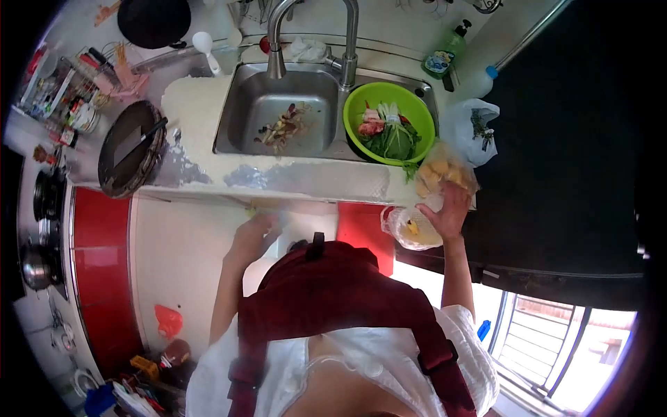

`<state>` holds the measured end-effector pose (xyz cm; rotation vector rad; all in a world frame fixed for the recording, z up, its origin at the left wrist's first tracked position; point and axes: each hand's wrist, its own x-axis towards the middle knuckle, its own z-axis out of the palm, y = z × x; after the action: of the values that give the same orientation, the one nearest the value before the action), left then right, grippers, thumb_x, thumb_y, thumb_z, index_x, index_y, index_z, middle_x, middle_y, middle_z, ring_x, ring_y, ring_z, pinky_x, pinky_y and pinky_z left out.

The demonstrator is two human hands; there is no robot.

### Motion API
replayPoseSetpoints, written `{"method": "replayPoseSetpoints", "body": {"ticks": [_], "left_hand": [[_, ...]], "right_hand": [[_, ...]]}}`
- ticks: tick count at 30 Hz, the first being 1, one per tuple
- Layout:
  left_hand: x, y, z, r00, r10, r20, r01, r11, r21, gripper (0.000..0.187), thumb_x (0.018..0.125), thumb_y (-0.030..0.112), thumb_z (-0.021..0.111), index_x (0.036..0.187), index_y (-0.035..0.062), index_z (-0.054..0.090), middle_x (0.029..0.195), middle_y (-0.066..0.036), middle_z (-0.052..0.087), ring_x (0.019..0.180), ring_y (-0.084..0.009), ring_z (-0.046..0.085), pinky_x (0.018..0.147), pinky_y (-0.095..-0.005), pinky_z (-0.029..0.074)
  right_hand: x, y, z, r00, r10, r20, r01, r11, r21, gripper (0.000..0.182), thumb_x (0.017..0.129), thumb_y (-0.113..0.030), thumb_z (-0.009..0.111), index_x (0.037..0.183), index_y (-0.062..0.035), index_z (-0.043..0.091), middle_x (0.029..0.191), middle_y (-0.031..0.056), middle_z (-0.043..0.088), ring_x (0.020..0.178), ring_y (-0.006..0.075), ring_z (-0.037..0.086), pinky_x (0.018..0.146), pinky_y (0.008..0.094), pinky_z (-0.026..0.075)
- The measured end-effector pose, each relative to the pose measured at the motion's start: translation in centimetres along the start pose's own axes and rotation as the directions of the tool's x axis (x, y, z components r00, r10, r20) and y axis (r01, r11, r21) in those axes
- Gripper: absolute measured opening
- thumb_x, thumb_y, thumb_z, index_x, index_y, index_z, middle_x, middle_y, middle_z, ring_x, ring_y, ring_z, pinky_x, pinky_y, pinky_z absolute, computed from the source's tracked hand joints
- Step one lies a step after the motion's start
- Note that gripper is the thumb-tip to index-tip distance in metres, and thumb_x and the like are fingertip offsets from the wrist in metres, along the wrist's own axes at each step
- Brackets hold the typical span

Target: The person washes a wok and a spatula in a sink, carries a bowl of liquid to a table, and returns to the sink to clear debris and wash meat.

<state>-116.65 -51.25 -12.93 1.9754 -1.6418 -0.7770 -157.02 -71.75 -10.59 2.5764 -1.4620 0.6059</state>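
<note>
My right hand (450, 212) is at the counter's right front corner, against a clear plastic bag (445, 172) of yellowish pieces, its thumb apart from the fingers. Below it hangs another clear bag (415, 233) with something yellow inside. My left hand (256, 238) is blurred, low in front of the counter edge; whether it holds anything is hard to tell. A green basin (422, 115) with leafy greens and pink meat stands over the sink's right side. Food scraps (285, 128) lie in the steel sink (243, 104).
A knife (142, 137) rests on a round dark board (114, 156) at the left. Behind the basin is a green soap bottle (442, 59). A white bag (471, 132) is right of the basin. The faucet (349, 48) arches over the sink. A dark surface (556, 174) lies at right.
</note>
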Motion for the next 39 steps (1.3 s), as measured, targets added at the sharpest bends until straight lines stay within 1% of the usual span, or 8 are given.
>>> {"method": "replayPoseSetpoints", "body": {"ticks": [4, 10, 20, 25, 28, 35, 37, 39], "left_hand": [[3.7, -2.7, -1.5, 0.992, 0.129, 0.017, -0.129, 0.991, 0.045, 0.03, 0.078, 0.018, 0.065, 0.104, 0.0072, 0.054, 0.087, -0.012, 0.059, 0.074, -0.0262, 0.06, 0.065, -0.0353, 0.048], [9.3, -2.3, -2.4, 0.976, 0.215, 0.034, -0.213, 0.975, -0.063, 0.028, 0.079, 0.016, 0.065, 0.103, 0.0068, 0.056, 0.088, -0.012, 0.059, 0.074, -0.0251, 0.061, 0.065, -0.0346, 0.048], [16.4, -2.9, -5.4, 0.99, -0.118, -0.074, 0.11, 0.989, -0.098, 0.03, 0.08, 0.013, 0.064, 0.107, 0.003, 0.058, 0.094, -0.014, 0.062, 0.08, -0.0234, 0.062, 0.071, -0.0328, 0.049], [20.9, -11.3, -2.0, 0.956, -0.275, -0.1, 0.234, 0.923, -0.306, 0.033, 0.08, 0.011, 0.064, 0.11, 0.0013, 0.054, 0.092, -0.014, 0.062, 0.083, -0.0229, 0.062, 0.073, -0.0304, 0.049], [25.8, -16.8, -0.5, 0.926, -0.328, -0.187, 0.25, 0.904, -0.347, 0.038, 0.078, 0.014, 0.066, 0.112, 0.0022, 0.052, 0.094, -0.015, 0.06, 0.082, -0.0234, 0.061, 0.074, -0.031, 0.049], [33.4, -26.0, 3.3, 0.861, -0.465, -0.208, 0.48, 0.877, 0.027, 0.055, 0.071, 0.023, 0.069, 0.118, 0.0028, 0.048, 0.113, -0.023, 0.049, 0.103, -0.0364, 0.05, 0.087, -0.0423, 0.043], [34.2, -26.3, 3.9, 0.9, -0.368, -0.232, 0.406, 0.903, 0.141, 0.062, 0.071, 0.027, 0.069, 0.123, 0.005, 0.042, 0.112, -0.024, 0.047, 0.105, -0.0412, 0.047, 0.088, -0.0443, 0.043], [35.0, -28.0, 6.2, 0.878, -0.414, -0.239, 0.443, 0.893, 0.081, 0.064, 0.072, 0.028, 0.068, 0.124, 0.0058, 0.04, 0.117, -0.024, 0.043, 0.108, -0.0408, 0.045, 0.09, -0.0443, 0.041]], "right_hand": [[4.1, -4.4, 0.7, 0.989, 0.019, -0.144, -0.019, 1.0, 0.0, 0.061, 0.066, -0.041, 0.072, 0.113, -0.0075, 0.05, 0.106, 0.0143, 0.055, 0.1, 0.0315, 0.05, 0.089, 0.0454, 0.035], [15.4, -7.2, 11.8, 0.962, 0.095, 0.255, -0.086, 0.995, -0.045, 0.038, 0.076, -0.025, 0.063, 0.11, -0.0091, 0.053, 0.104, 0.0123, 0.056, 0.101, 0.0282, 0.051, 0.085, 0.042, 0.039], [21.7, -4.6, 27.3, 0.737, 0.083, 0.67, 0.153, 0.946, -0.286, 0.03, 0.082, -0.019, 0.053, 0.111, -0.0107, 0.052, 0.127, 0.0171, 0.039, 0.115, 0.033, 0.041, 0.093, 0.0476, 0.031], [27.3, -9.5, 24.5, 0.877, -0.09, 0.472, -0.069, 0.949, 0.308, 0.038, 0.082, -0.025, 0.057, 0.112, -0.0025, 0.052, 0.108, 0.0196, 0.054, 0.104, 0.0348, 0.05, 0.091, 0.0405, 0.04], [29.2, -13.6, 30.2, 0.798, -0.205, 0.567, -0.185, 0.812, 0.553, 0.045, 0.08, -0.027, 0.059, 0.116, -0.0007, 0.049, 0.112, 0.0194, 0.053, 0.106, 0.0357, 0.049, 0.093, 0.0411, 0.038], [33.1, -19.8, 39.0, 0.625, -0.106, 0.773, -0.035, 0.986, 0.164, 0.069, 0.075, -0.04, 0.062, 0.129, -0.0034, 0.039, 0.131, 0.023, 0.039, 0.123, 0.0318, 0.036, 0.101, 0.0422, 0.03], [30.7, -19.4, 47.0, 0.698, -0.136, 0.703, -0.349, 0.793, 0.5, 0.068, 0.077, -0.041, 0.059, 0.13, -0.0042, 0.038, 0.131, 0.0233, 0.038, 0.124, 0.0332, 0.035, 0.102, 0.0434, 0.029], [30.1, -19.5, 50.6, 0.772, -0.167, 0.613, -0.256, 0.801, 0.541, 0.074, 0.076, -0.049, 0.056, 0.131, -0.0046, 0.036, 0.135, 0.022, 0.034, 0.127, 0.0343, 0.03, 0.103, 0.0449, 0.027]]}}
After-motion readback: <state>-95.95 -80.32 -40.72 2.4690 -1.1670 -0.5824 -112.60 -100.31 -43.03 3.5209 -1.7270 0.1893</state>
